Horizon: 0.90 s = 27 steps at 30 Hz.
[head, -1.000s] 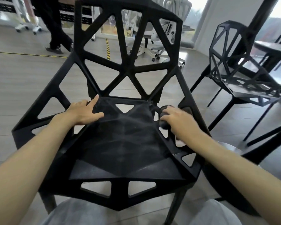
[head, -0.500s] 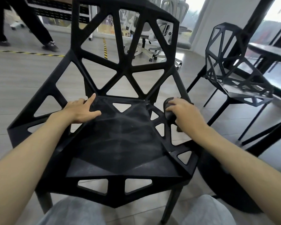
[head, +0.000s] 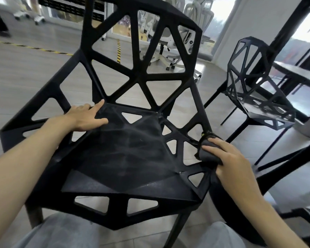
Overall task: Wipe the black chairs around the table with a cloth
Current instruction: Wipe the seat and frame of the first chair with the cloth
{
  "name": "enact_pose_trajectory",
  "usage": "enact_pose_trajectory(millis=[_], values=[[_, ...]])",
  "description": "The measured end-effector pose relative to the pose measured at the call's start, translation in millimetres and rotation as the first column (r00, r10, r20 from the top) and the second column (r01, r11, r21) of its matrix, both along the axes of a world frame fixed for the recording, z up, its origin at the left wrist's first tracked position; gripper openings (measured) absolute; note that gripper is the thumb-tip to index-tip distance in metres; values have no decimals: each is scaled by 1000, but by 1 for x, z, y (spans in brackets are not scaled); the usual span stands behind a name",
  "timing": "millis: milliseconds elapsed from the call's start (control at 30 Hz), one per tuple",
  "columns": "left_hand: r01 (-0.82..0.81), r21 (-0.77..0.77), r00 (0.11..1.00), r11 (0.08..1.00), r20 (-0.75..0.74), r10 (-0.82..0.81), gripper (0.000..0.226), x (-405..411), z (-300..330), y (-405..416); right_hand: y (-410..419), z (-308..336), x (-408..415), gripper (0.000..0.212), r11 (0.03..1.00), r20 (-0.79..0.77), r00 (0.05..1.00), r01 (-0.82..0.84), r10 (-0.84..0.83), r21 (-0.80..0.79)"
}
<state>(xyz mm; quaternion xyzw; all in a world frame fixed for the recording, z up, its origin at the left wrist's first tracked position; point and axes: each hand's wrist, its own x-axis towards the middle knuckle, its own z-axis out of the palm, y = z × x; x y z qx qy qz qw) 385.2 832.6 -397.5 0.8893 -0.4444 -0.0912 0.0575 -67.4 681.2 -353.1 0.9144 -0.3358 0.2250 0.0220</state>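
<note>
1. The left hand [head: 86, 117] is lying flat on the rear left of the near chair [head: 125, 158] seat, fingers straight and spread, gripping nothing; it is likely bracing the frame.
2. That chair is standing directly in front of the person, and its seat is showing pale streaks of dust across the middle. It is looking rigid and hard, a moulded lattice of struts with triangular gaps (probably light enough to shift under a firm push, hence the steadying hand). The thick rim or the backrest struts are looking like the best places to hold it.
3. The cloth [head: 207, 153] is sitting bunched into a dark, soft wad against the seat's right edge strut. It is likely moulding easily around the narrow bars, though it could be snagging in the gaps.
4. The right hand [head: 227, 158] is curling its fingers over the cloth and pressing it onto the strut.
5. A second chair [head: 258, 97] is waiting further right, beside the table [head: 297, 74], seemingly not yet being wiped.
</note>
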Motion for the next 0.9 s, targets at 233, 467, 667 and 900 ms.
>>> enact_pose_trajectory(millis=[233, 467, 667, 900], values=[[-5, 25, 999, 1000, -41, 6, 110, -3, 7, 2, -57, 46, 113, 61, 996, 39, 998, -37, 40, -78], [14, 20, 1000, 1000, -15, -13, 105, -4, 5, 3, -48, 23, 88, 54, 988, 5, 998, -65, 67, -142], [37, 29, 999, 999, 24, -38, 112, -3, 2, 2, -50, 30, 93, 47, 989, 78, 991, -98, 107, -115], [38, 66, 999, 997, 27, -40, 121, -2, 1, 3, -123, 87, 202, 44, 993, 186, 976, -116, 114, 1]])
